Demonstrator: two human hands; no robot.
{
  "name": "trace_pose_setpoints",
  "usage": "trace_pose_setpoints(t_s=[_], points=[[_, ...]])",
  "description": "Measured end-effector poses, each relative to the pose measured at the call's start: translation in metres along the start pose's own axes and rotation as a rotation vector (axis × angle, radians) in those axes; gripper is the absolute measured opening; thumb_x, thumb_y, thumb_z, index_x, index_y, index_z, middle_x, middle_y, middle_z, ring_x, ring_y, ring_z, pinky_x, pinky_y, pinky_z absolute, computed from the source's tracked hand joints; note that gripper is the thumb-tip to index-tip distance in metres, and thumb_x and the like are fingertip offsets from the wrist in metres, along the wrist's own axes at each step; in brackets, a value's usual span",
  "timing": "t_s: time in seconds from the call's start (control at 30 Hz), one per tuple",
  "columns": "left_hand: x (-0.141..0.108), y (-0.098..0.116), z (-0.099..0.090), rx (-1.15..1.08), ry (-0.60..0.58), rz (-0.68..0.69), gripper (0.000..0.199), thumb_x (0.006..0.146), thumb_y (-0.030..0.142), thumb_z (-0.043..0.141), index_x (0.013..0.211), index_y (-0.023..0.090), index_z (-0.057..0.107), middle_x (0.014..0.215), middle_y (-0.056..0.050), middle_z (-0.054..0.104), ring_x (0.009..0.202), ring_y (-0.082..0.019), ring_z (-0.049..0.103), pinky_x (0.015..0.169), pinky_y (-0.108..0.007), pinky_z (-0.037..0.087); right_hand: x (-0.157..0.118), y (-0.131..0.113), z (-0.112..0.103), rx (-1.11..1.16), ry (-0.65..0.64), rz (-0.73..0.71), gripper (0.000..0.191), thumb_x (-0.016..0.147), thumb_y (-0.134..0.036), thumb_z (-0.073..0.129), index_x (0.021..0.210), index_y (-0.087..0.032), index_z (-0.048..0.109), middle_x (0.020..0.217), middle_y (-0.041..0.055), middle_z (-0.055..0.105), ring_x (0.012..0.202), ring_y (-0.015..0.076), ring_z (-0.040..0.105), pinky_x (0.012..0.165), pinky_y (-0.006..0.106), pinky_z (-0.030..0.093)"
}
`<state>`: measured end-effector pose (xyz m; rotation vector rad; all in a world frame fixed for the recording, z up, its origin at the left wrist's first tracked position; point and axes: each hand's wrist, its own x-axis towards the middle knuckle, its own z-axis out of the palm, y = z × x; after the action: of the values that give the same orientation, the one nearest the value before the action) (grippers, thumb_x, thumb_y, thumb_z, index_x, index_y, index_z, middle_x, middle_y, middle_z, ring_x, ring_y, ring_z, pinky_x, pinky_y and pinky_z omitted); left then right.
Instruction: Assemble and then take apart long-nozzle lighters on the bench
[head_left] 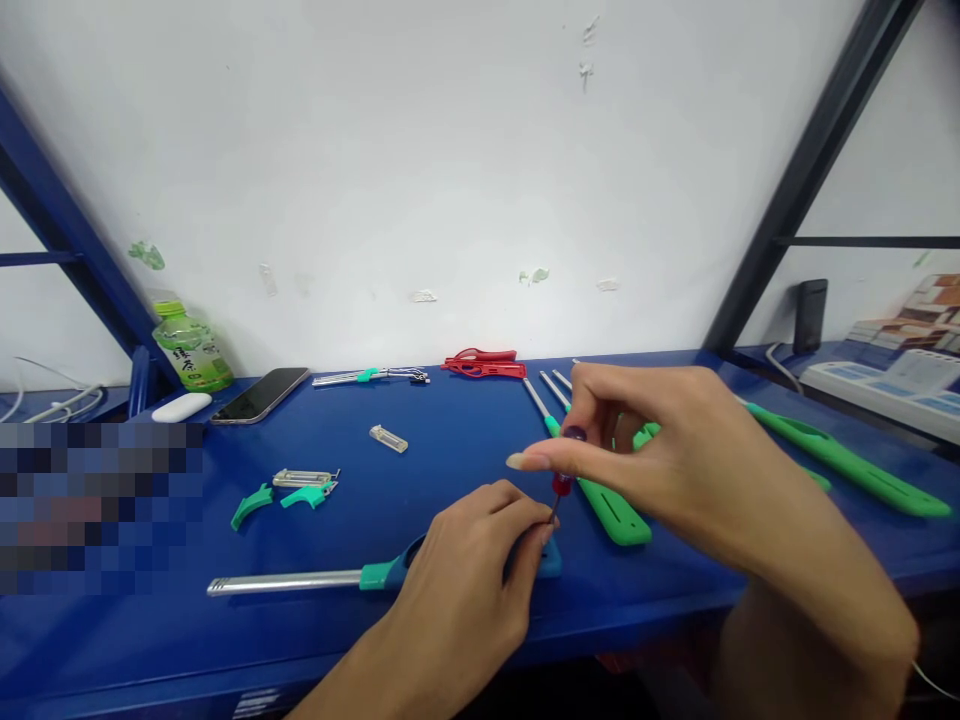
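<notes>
My left hand (pixel 480 590) is closed around the handle of a blue long-necked lighter (pixel 401 568) lying near the front edge of the table. Its silver tube points left. Between thumb and fingers, my right hand (pixel 652 440) pinches a small screwdriver (pixel 561 484) with a red and dark purple handle. The screwdriver tilts down to the lighter's handle, beside my left fingertips, which hide its tip. Just right of it lies a green long-necked lighter (pixel 611 510), with more lighters partly hidden behind my right hand.
On the blue table (pixel 300 650) are green trigger pieces (pixel 253 506), clear fuel tanks (pixel 388 438), silver tubes (pixel 349 378) and red lighter shells (pixel 487 363). A phone (pixel 262 395), white case (pixel 182 407) and bottle (pixel 193 350) stand back left. Another green lighter (pixel 855 465) lies right.
</notes>
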<state>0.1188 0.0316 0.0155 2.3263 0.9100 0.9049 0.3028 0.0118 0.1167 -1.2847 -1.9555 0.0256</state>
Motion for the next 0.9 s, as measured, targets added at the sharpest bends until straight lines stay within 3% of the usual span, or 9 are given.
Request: trace_pose_setpoints(t_s=[0.07,0.13,0.2,0.3,0.37,0.5,0.6,0.73,0.9], points=[[-0.001,0.0,-0.001,-0.005,-0.004,0.008,0.022,0.106,0.02,0.052,0.1,0.024,0.072,0.102,0.0,0.072,0.094,-0.019,0.067,0.084,-0.031,0.048,-0.002,-0.001,-0.003,0.018,-0.037,-0.005,0.035,0.091,-0.052,0.079,0.072,-0.025,0.066,0.068,-0.0063,0.071,0.056,0.0113,0.059,0.052,0.026,0.043],[-0.002,0.0,-0.002,-0.01,-0.008,0.016,0.023,0.107,0.02,0.051,0.099,0.024,0.072,0.102,-0.001,0.072,0.092,-0.019,0.066,0.083,-0.031,0.048,-0.004,-0.001,-0.009,0.081,-0.11,-0.031,0.021,0.098,-0.049,0.07,0.093,-0.03,0.078,0.091,-0.0037,0.081,0.075,0.0163,0.072,0.066,0.028,0.053],[-0.002,0.0,-0.002,-0.006,-0.011,0.014,0.023,0.107,0.021,0.05,0.101,0.024,0.072,0.102,-0.001,0.072,0.092,-0.019,0.066,0.083,-0.031,0.049,-0.006,-0.001,-0.014,0.143,-0.175,-0.044,0.022,0.103,-0.046,0.062,0.105,-0.034,0.081,0.104,-0.0033,0.083,0.089,0.0202,0.076,0.075,0.03,0.057],[-0.002,0.0,-0.001,0.012,-0.017,-0.013,0.024,0.107,0.021,0.05,0.106,0.025,0.074,0.104,-0.001,0.073,0.094,-0.02,0.067,0.084,-0.033,0.05,-0.006,0.0,-0.015,0.157,-0.188,0.007,0.019,0.1,-0.042,0.067,0.092,-0.034,0.082,0.091,-0.0037,0.082,0.08,0.0194,0.076,0.068,0.03,0.056],[-0.002,0.001,-0.001,0.034,-0.024,-0.025,0.025,0.107,0.021,0.05,0.11,0.026,0.075,0.106,-0.001,0.073,0.097,-0.021,0.068,0.087,-0.035,0.051,-0.006,0.001,-0.013,0.132,-0.14,0.053,0.018,0.095,-0.043,0.074,0.082,-0.031,0.078,0.078,-0.0042,0.078,0.068,0.0167,0.071,0.059,0.028,0.051],[-0.002,0.004,-0.007,0.112,-0.074,-0.066,0.022,0.103,0.029,0.061,0.121,0.025,0.074,0.117,-0.003,0.072,0.109,-0.026,0.066,0.101,-0.044,0.048,-0.005,0.003,-0.007,0.021,-0.079,0.078,0.043,0.091,-0.052,0.076,0.066,-0.025,0.053,0.057,-0.0064,0.059,0.052,0.0125,0.051,0.048,0.029,0.037],[-0.003,0.004,-0.01,0.116,-0.135,-0.071,0.029,0.1,0.031,0.068,0.129,0.027,0.071,0.121,-0.003,0.071,0.115,-0.027,0.065,0.107,-0.047,0.046,-0.003,0.004,-0.005,-0.077,-0.062,0.042,0.05,0.096,-0.044,0.07,0.065,-0.024,0.036,0.053,-0.0082,0.044,0.05,0.0107,0.037,0.048,0.029,0.03],[-0.001,0.0,-0.007,0.066,-0.097,-0.046,0.02,0.104,0.029,0.064,0.122,0.026,0.073,0.119,-0.004,0.072,0.113,-0.026,0.066,0.103,-0.043,0.048,0.001,0.001,0.002,-0.087,-0.085,-0.02,0.053,0.096,-0.033,0.065,0.064,-0.022,0.025,0.055,-0.0078,0.026,0.054,0.0112,0.022,0.049,0.029,0.023],[0.001,-0.004,-0.003,0.13,-0.066,0.046,0.023,0.109,0.022,0.05,0.107,0.024,0.073,0.106,-0.003,0.072,0.102,-0.024,0.067,0.093,-0.04,0.049,-0.005,-0.004,0.004,-0.115,-0.043,0.026,0.07,0.093,-0.069,0.067,0.063,-0.023,0.023,0.053,-0.007,0.025,0.053,0.0124,0.019,0.046,0.031,0.019]])
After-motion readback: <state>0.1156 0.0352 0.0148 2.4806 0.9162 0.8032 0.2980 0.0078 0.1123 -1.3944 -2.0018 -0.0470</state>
